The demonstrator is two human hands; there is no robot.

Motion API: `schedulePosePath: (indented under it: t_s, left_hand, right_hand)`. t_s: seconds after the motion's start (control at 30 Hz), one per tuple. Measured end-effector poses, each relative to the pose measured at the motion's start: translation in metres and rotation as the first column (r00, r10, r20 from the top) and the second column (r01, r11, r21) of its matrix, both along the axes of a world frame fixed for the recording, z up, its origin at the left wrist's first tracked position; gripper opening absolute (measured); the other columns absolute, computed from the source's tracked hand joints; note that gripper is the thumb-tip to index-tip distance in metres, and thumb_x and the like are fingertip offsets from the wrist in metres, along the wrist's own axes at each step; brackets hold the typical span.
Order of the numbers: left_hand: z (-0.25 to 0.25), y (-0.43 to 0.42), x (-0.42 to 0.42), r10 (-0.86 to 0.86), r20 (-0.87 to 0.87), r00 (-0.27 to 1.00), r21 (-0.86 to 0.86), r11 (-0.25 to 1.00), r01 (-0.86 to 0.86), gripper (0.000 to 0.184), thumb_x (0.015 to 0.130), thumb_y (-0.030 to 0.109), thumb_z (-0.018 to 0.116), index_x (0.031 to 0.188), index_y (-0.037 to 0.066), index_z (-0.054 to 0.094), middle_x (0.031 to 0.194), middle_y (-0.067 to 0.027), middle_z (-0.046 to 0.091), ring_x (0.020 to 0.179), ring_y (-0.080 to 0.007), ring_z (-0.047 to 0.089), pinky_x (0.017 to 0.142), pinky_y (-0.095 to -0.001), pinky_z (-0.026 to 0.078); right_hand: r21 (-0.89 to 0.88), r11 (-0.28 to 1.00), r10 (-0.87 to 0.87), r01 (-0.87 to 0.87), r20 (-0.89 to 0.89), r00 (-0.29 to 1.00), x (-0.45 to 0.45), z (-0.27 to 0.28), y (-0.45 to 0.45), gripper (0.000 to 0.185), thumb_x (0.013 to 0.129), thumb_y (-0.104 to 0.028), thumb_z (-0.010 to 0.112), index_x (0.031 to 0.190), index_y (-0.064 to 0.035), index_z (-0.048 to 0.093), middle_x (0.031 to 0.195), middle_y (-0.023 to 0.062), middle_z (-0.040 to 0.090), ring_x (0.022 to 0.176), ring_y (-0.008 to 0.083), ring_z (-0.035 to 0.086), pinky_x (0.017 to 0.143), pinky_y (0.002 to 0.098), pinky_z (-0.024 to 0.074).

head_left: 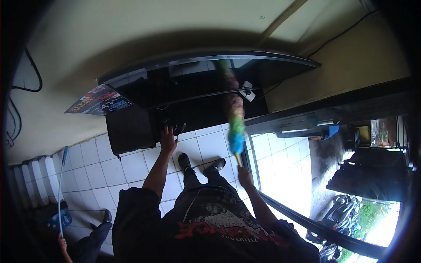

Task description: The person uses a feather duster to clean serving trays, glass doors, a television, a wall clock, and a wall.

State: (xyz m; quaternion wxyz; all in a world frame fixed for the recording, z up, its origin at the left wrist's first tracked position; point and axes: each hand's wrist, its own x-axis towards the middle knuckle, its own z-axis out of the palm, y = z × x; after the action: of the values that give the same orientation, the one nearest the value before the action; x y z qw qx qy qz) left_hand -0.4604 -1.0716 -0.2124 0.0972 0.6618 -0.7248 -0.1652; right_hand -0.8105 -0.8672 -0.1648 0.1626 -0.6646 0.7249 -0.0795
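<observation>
My right hand (244, 177) grips the yellow handle of a fluffy multicoloured duster (236, 127). Its blurred head reaches across the black stand (197, 109) toward the dark television screen (193, 76), beside a white power socket (248, 90). I cannot tell whether the duster touches the screen. At the stand's front edge lies my left hand (168, 139), fingers stretched forward beside a thin dark cable (181, 129). To its left is a black box-like piece (131, 131).
A printed poster (98, 100) sticks out at the television's left end. On the right, a glass door frame (307, 223) borders a bright outdoor area with parked motorcycles (340, 215). At lower left, another person's hand (62, 242) holds a long pole (60, 193) above white floor tiles.
</observation>
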Motion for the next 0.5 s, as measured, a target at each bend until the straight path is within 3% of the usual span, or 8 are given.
schedulePosePath:
  t_s: [0.03, 0.1, 0.23, 0.3, 0.33, 0.4, 0.43, 0.5]
  left_hand:
    - [-0.002, -0.001, -0.001, -0.008, -0.006, 1.0, 0.001, 1.0, 0.008, 0.072, 0.065, 0.015, 0.073, 0.126, 0.005, 0.038, 0.127, -0.0177, 0.036, 0.108, -0.0368, 0.044, 0.089, -0.0428, 0.043]
    - [-0.008, -0.005, -0.002, 0.031, -0.024, 0.999, -0.013, 0.999, -0.031, 0.057, 0.069, 0.009, 0.067, 0.119, 0.004, 0.042, 0.127, -0.0185, 0.036, 0.105, -0.0367, 0.045, 0.087, -0.0431, 0.044]
    - [-0.03, -0.011, 0.004, -0.015, 0.033, 0.999, -0.034, 0.999, 0.016, 0.039, 0.072, 0.003, 0.059, 0.11, 0.003, 0.048, 0.124, -0.018, 0.041, 0.101, -0.037, 0.046, 0.084, -0.0435, 0.045]
    - [-0.029, -0.008, 0.005, -0.054, 0.045, 0.997, -0.124, 0.991, 0.06, 0.031, 0.073, 0.0, 0.053, 0.103, 0.002, 0.052, 0.117, -0.0162, 0.047, 0.099, -0.0377, 0.047, 0.082, -0.0438, 0.046]
    - [-0.028, -0.007, 0.006, -0.063, 0.043, 0.997, -0.126, 0.99, 0.068, 0.031, 0.073, 0.0, 0.053, 0.103, 0.002, 0.052, 0.117, -0.0162, 0.047, 0.099, -0.0377, 0.047, 0.082, -0.0438, 0.046]
    - [-0.027, -0.007, 0.008, -0.097, -0.027, 0.995, -0.097, 0.991, 0.094, 0.027, 0.075, 0.003, 0.054, 0.102, 0.003, 0.054, 0.111, -0.0151, 0.051, 0.098, -0.0374, 0.047, 0.082, -0.0441, 0.045]
    - [-0.029, -0.006, 0.01, -0.107, -0.026, 0.994, -0.1, 0.99, 0.104, 0.027, 0.075, 0.003, 0.054, 0.102, 0.003, 0.054, 0.111, -0.0151, 0.051, 0.098, -0.0374, 0.047, 0.082, -0.0441, 0.045]
    - [-0.031, -0.008, 0.01, -0.139, -0.022, 0.99, -0.053, 0.989, 0.138, 0.024, 0.078, 0.007, 0.055, 0.102, 0.005, 0.055, 0.113, -0.0161, 0.05, 0.099, -0.0372, 0.047, 0.083, -0.0451, 0.043]
  right_hand:
    - [-0.116, 0.99, 0.098, -0.078, 0.179, 0.979, 0.01, -0.002, -0.005, 0.018, 0.088, -0.016, 0.045, 0.077, -0.0065, 0.055, 0.066, 0.0139, 0.055, 0.056, 0.0325, 0.056, 0.049, 0.0436, 0.0449]
    - [0.086, 0.964, 0.254, -0.252, -0.015, 0.967, 0.023, -0.003, -0.006, 0.016, 0.089, -0.014, 0.045, 0.078, -0.0065, 0.054, 0.065, 0.0115, 0.054, 0.051, 0.0315, 0.055, 0.047, 0.0435, 0.045]
    - [0.008, 0.987, 0.158, -0.158, -0.013, 0.987, 0.013, -0.003, 0.001, 0.012, 0.088, -0.013, 0.046, 0.082, -0.0063, 0.053, 0.061, 0.0118, 0.05, 0.048, 0.031, 0.053, 0.044, 0.043, 0.0432]
    - [-0.072, 0.987, 0.139, -0.143, -0.057, 0.989, 0.007, -0.025, 0.01, 0.024, 0.093, -0.021, 0.041, 0.086, -0.0035, 0.056, 0.063, 0.0112, 0.054, 0.05, 0.0261, 0.055, 0.042, 0.0372, 0.0432]
    - [0.036, 0.985, -0.169, 0.166, 0.124, 0.978, 0.012, -0.039, 0.012, 0.029, 0.093, -0.025, 0.04, 0.083, -0.0032, 0.057, 0.06, 0.012, 0.054, 0.048, 0.026, 0.056, 0.043, 0.0375, 0.0437]
    - [0.105, 0.888, -0.458, 0.448, 0.303, 0.836, 0.031, -0.037, 0.006, 0.041, 0.094, -0.032, 0.039, 0.074, -0.0019, 0.059, 0.054, 0.0135, 0.055, 0.044, 0.0252, 0.055, 0.045, 0.0375, 0.0445]
    - [0.111, 0.943, -0.331, 0.313, 0.233, 0.914, 0.036, -0.029, 0.002, 0.034, 0.094, -0.028, 0.04, 0.081, -0.0024, 0.059, 0.058, 0.0126, 0.057, 0.046, 0.0248, 0.056, 0.045, 0.0381, 0.0443]
    - [-0.216, 0.975, 0.053, -0.061, -0.045, 0.998, 0.039, -0.032, 0.01, 0.03, 0.094, -0.024, 0.04, 0.085, -0.0018, 0.058, 0.062, 0.0114, 0.057, 0.048, 0.0237, 0.056, 0.044, 0.0387, 0.0435]
